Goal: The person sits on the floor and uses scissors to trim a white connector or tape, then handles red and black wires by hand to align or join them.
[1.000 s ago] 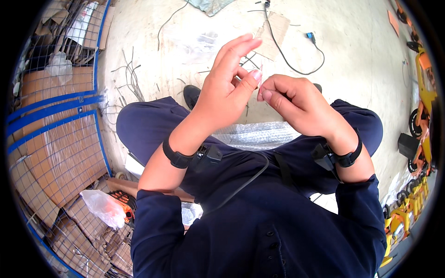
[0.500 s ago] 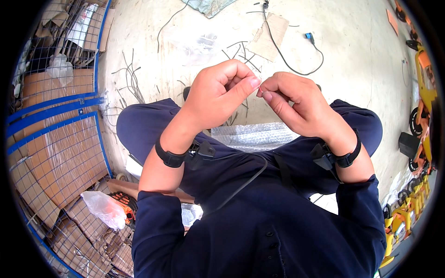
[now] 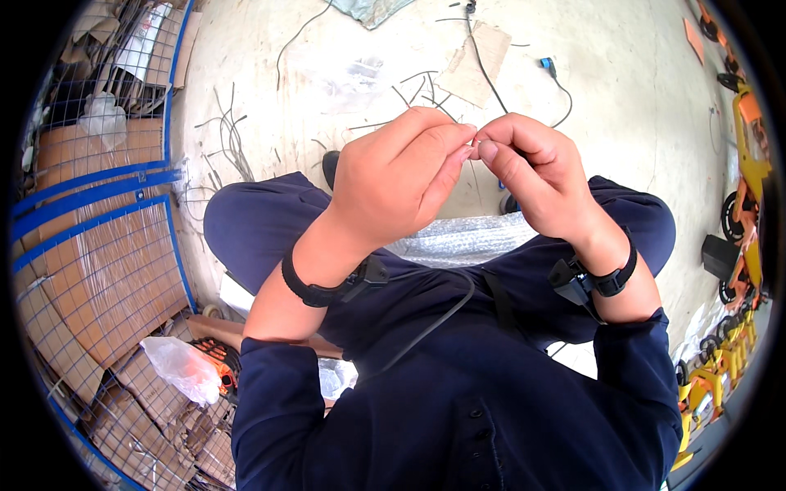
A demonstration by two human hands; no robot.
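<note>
Left hand: the hand [image 3: 397, 176] is turned inward with its fingers folded, thumb and index tips brought together at the end of a strand.
Right hand: this hand [image 3: 540, 176] also pinches, its thumb and bent index finger nearly closed on the same strand.
Strand: the strand [image 3: 476, 142] is thin and reddish (very little of it shows), held above the floor [image 3: 639, 98] in the narrow space between the two sets of fingertips.
Wrists: a black band [image 3: 307, 286] on the left and another band [image 3: 612, 282] on the right, each with a small dark device.
Knees: spread wide in dark blue trousers [image 3: 254, 217]; bubble wrap [image 3: 463, 241] lies between them, below the hands.
Shoe: a dark shoe [image 3: 330, 169] shows just beside the left hand.
Floor ahead: a black cable [image 3: 483, 69] crosses a flat piece of cardboard [image 3: 465, 80] and passes behind the right hand; a blue plug [image 3: 547, 63] lies to its right. Short black scraps [image 3: 418, 92] lie near the cardboard, clear plastic [image 3: 352, 86] further left.
Floor left: a loose bunch of dark wires [image 3: 232, 135], near the blue mesh cage [image 3: 169, 106].
Cage: cardboard sheets [image 3: 131, 270] behind the mesh; a plastic bag [image 3: 184, 368] sits low, beside an orange and black item [image 3: 223, 364].
Right edge: yellow frames [image 3: 749, 147] with dark wheels.
</note>
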